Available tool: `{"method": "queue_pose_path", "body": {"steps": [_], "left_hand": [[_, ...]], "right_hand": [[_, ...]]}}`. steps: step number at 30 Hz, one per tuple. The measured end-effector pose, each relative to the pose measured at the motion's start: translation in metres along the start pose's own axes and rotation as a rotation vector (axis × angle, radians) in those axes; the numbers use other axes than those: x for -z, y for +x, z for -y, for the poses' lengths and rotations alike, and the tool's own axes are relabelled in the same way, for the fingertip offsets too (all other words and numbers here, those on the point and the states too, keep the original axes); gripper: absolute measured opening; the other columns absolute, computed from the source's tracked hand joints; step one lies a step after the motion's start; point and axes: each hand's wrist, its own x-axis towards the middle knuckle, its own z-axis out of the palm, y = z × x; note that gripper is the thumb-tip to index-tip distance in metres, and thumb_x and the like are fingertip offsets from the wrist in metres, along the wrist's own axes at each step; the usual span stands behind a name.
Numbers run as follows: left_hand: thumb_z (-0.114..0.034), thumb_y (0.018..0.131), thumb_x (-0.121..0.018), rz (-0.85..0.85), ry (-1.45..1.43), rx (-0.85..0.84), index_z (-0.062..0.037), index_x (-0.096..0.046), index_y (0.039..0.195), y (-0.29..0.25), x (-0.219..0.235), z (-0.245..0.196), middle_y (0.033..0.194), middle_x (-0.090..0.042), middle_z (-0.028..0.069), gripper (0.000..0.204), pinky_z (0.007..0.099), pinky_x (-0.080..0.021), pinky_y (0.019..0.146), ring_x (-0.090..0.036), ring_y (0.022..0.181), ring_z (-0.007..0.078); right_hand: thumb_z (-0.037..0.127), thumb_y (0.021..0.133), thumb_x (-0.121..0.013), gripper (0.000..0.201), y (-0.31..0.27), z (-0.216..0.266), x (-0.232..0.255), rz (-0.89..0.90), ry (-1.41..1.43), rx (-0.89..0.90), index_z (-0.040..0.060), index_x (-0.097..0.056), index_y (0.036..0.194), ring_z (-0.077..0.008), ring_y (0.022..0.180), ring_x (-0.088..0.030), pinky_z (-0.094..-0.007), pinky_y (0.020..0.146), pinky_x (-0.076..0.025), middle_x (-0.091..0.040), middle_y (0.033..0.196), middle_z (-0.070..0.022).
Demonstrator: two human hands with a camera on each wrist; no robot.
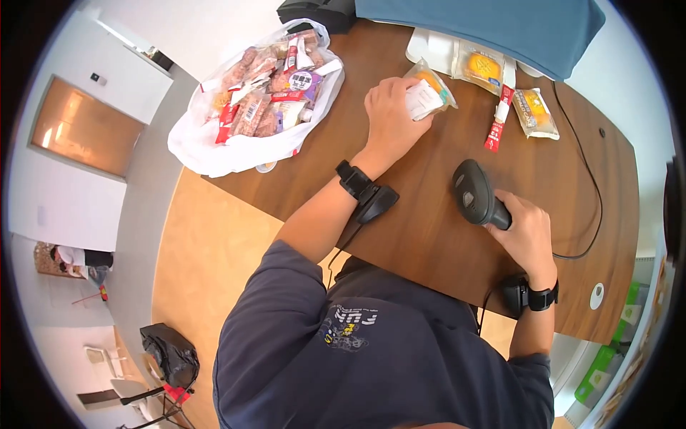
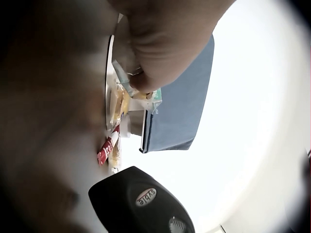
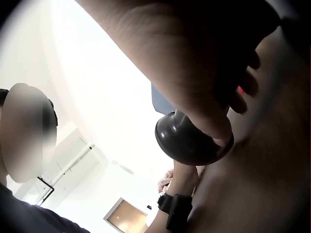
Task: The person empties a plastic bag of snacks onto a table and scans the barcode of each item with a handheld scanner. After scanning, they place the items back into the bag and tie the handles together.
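Note:
In the head view my left hand [image 1: 391,118] grips a clear-wrapped snack [image 1: 429,96] with a white label, above the table near its far edge. The left wrist view shows the thumb side of that hand [image 2: 163,43] on the wrapper. My right hand [image 1: 527,232] is curled round the handle of a black scanner [image 1: 471,191], its head tilted up toward the left hand. The right wrist view shows the fingers of that hand [image 3: 194,73] round the scanner [image 3: 189,141]. Right of the snack lie a red stick packet [image 1: 500,118] and a yellow wrapped cake [image 1: 535,113].
A white plastic bag [image 1: 207,154] full of wrapped snacks stands at the table's left. A white tray [image 1: 423,48] with another wrapped cake [image 1: 480,68] lies at the back, beside a blue-covered box [image 1: 493,25]. A black cable [image 1: 592,171] runs along the right side.

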Motion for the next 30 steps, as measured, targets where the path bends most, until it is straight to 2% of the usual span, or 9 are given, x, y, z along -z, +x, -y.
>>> {"method": "queue_pose_path", "body": {"steps": [7, 15, 16, 18, 19, 21, 22, 26, 30], "left_hand": [[-0.019, 0.063, -0.082, -0.363, 0.227, -0.104, -0.0076, -0.054, 0.12, 0.02, 0.043, 0.021, 0.118, -0.056, 0.012, 0.064, 0.045, -0.034, 0.098, -0.05, 0.112, 0.0323], [-0.024, 0.074, -0.08, -0.759, 0.267, 0.267, -0.0004, -0.053, 0.12, 0.016, 0.178, 0.118, 0.124, -0.055, 0.0192, 0.058, 0.0435, -0.037, 0.102, -0.051, 0.115, 0.0335], [-0.024, 0.074, -0.08, -0.753, 0.273, 0.265, -0.0004, -0.053, 0.12, 0.014, 0.192, 0.129, 0.124, -0.055, 0.0192, 0.058, 0.0435, -0.037, 0.102, -0.051, 0.115, 0.0335], [-0.035, 0.077, -0.076, -0.771, 0.432, 0.683, -0.0003, -0.055, 0.124, 0.012, 0.216, 0.147, 0.12, -0.059, 0.018, 0.063, 0.0493, -0.033, 0.103, -0.049, 0.119, 0.0373], [-0.035, 0.077, -0.076, -0.768, 0.434, 0.68, -0.0003, -0.055, 0.124, 0.01, 0.225, 0.157, 0.12, -0.059, 0.018, 0.063, 0.0493, -0.033, 0.103, -0.049, 0.119, 0.0373], [-0.046, 0.08, -0.069, -0.471, 0.461, 0.879, -0.0027, -0.057, 0.128, 0.004, 0.236, 0.179, 0.127, -0.058, 0.0199, 0.066, 0.0511, -0.031, 0.105, -0.046, 0.124, 0.0379], [-0.05, 0.084, -0.063, -0.425, 0.383, 0.903, -0.0049, -0.058, 0.129, 0.001, 0.236, 0.178, 0.131, -0.057, 0.0213, 0.065, 0.0526, -0.028, 0.106, -0.045, 0.126, 0.0375], [-0.035, 0.089, -0.061, -0.549, 0.405, 0.626, -0.0009, -0.057, 0.126, -0.001, 0.221, 0.16, 0.127, -0.058, 0.0193, 0.05, 0.0479, -0.03, 0.106, -0.046, 0.124, 0.0373], [-0.025, 0.09, -0.062, -0.505, 0.387, 0.332, -0.0002, -0.057, 0.121, 0.011, 0.174, 0.085, 0.123, -0.058, 0.0177, 0.04, 0.0453, -0.031, 0.104, -0.046, 0.122, 0.0351]], "right_hand": [[0.014, 0.066, -0.082, 0.043, 0.0, 0.003, 0.001, 0.012, -0.014, 0.024, 0.0091, -0.067, 0.105, -0.031, 0.079, -0.067, -0.0386, 0.068, -0.053, -0.07, 0.089, -0.0113], [0.012, 0.065, -0.082, 0.043, -0.001, 0.002, -0.001, 0.014, 0.002, 0.011, 0.0079, -0.066, 0.105, -0.0314, 0.079, -0.066, -0.0392, 0.067, -0.053, -0.069, 0.089, -0.0117], [0.012, 0.065, -0.082, 0.043, -0.001, 0.001, -0.002, 0.016, 0.009, 0.008, 0.0079, -0.066, 0.105, -0.0314, 0.079, -0.066, -0.0392, 0.067, -0.053, -0.069, 0.089, -0.0117], [0.012, 0.065, -0.082, 0.044, -0.002, 0.0, -0.003, 0.017, 0.006, 0.009, 0.0072, -0.066, 0.105, -0.0316, 0.08, -0.066, -0.0392, 0.068, -0.053, -0.069, 0.089, -0.0118], [0.012, 0.065, -0.082, 0.044, -0.002, 0.0, -0.003, 0.016, 0.009, 0.006, 0.0072, -0.066, 0.105, -0.0316, 0.08, -0.066, -0.0392, 0.068, -0.053, -0.069, 0.089, -0.0118], [0.012, 0.065, -0.082, 0.044, -0.001, 0.001, -0.003, 0.015, 0.016, 0.008, 0.0068, -0.065, 0.105, -0.032, 0.08, -0.066, -0.0391, 0.068, -0.052, -0.069, 0.089, -0.0118], [0.012, 0.065, -0.082, 0.044, -0.001, 0.0, -0.003, 0.013, 0.014, 0.003, 0.0068, -0.065, 0.105, -0.032, 0.08, -0.066, -0.0391, 0.068, -0.052, -0.069, 0.089, -0.0118], [0.013, 0.066, -0.082, 0.042, 0.0, 0.004, 0.0, 0.021, 0.007, -0.005, 0.0071, -0.065, 0.104, -0.0327, 0.081, -0.065, -0.0398, 0.069, -0.052, -0.069, 0.09, -0.0117], [0.016, 0.07, -0.079, 0.038, 0.0, 0.003, 0.001, 0.012, 0.006, 0.026, 0.0082, -0.065, 0.105, -0.0332, 0.084, -0.065, -0.0406, 0.071, -0.052, -0.07, 0.092, -0.0114]]}}
